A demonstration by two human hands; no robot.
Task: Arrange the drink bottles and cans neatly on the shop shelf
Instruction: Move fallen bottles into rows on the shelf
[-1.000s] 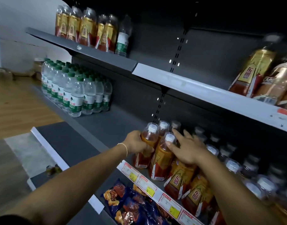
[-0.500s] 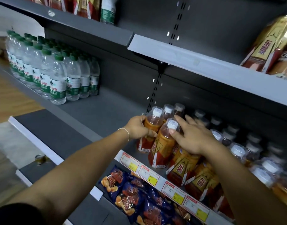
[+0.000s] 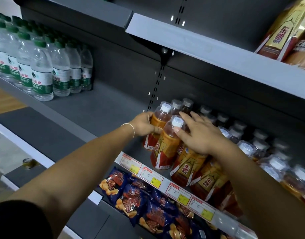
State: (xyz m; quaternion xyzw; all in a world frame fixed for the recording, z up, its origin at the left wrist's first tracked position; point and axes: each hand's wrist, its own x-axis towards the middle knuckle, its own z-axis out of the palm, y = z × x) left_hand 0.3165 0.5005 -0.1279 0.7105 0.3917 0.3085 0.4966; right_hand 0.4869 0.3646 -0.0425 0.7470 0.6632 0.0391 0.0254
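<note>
Amber bottles [image 3: 184, 168] on shelf [image 3: 103, 107], left hand [image 3: 144, 125] grip curled round far bottle [image 3: 159, 120], right hand [image 3: 201, 137] grip spread, thumb touching near bottle [image 3: 167, 147]

White-capped amber plastic drink bottles [image 3: 167, 144] wore gold-and-red labels. Clear plastic water bottles [image 3: 42, 73] showed green caps, green-white labels.
</note>
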